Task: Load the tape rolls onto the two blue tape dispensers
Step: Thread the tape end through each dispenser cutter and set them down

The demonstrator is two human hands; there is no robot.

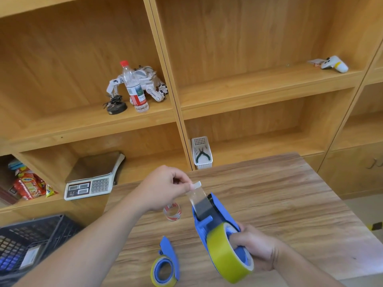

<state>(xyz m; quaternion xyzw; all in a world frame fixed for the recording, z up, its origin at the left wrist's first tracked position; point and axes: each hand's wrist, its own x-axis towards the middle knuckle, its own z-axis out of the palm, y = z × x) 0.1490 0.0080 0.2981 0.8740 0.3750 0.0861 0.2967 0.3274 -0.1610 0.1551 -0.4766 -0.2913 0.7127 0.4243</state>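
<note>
My right hand [256, 248] grips a blue tape dispenser [213, 216] above the wooden table [279, 204]. A yellowish tape roll [226, 255] sits on its hub. My left hand [165, 188] pinches the free tape end [196, 191], a clear strip stretched up from the dispenser's front. A second blue dispenser [166, 259] lies on the table near the front edge, with a yellow roll [154, 275] around its hub. A small clear roll with red print [172, 211] stands on the table just under my left hand.
A dark plastic crate [31, 241] sits at the lower left. The wooden shelves behind hold a weighing scale [93, 179], a white basket with pliers [202, 153], a water bottle [133, 88], a toy robot [149, 81] and snack packs [29, 185].
</note>
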